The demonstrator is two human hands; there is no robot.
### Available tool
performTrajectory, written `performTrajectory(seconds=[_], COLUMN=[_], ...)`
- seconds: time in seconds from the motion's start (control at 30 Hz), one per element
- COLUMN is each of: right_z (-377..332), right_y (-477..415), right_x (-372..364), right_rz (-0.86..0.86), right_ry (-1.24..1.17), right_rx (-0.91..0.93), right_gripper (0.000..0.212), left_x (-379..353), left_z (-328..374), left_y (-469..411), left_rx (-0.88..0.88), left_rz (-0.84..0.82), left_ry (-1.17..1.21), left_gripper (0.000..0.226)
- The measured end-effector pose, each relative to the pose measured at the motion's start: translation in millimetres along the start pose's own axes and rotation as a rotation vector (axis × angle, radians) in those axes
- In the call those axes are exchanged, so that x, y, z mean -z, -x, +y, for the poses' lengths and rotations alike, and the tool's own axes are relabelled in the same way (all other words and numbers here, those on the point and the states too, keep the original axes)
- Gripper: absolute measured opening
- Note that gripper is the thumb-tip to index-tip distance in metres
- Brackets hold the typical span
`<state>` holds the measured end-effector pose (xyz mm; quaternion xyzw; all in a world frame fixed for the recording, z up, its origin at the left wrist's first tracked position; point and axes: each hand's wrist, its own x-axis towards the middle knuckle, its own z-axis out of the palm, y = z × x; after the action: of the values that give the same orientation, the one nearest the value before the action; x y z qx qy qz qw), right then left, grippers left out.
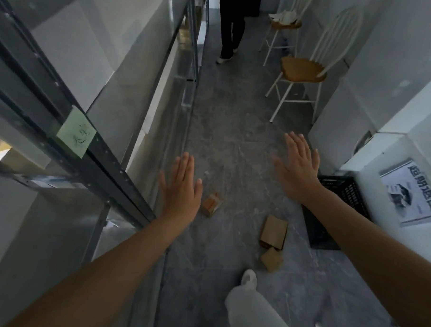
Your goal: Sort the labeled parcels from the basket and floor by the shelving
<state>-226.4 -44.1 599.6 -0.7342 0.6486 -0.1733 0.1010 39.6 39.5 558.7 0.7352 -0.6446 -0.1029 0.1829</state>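
Note:
Both my hands are held out flat above the floor, fingers straight, holding nothing. My left hand (182,186) hovers beside the metal shelving (104,148) on the left. My right hand (298,167) is over the aisle near a black plastic basket (341,193) on the floor at the right. Three cardboard parcels lie on the grey floor: a small orange-taped one (211,204) just right of my left hand, a flat brown one (273,231) and a smaller brown one (271,259) below it.
A green sticky note (76,132) is stuck on a shelf rail. White cabinets with a printed sheet (410,194) stand at the right. Two white chairs (302,68) and a person's legs (230,28) are farther down the aisle. My own leg and shoe (249,281) are below.

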Motion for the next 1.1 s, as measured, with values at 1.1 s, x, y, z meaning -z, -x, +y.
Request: performTrajectory(seconds=[1.1], right_z=[162.2], right_y=[-240.1], right_x=[-576.1], right_rz=[-0.767], right_ry=[0.037], right_rx=[-0.033], right_gripper=[0.053], left_x=[-479.9], left_z=[-197.1], left_y=[-169.4], left_rx=[0.761], left_rz=[-0.282], left_ry=[0.323], left_gripper=[0.052])
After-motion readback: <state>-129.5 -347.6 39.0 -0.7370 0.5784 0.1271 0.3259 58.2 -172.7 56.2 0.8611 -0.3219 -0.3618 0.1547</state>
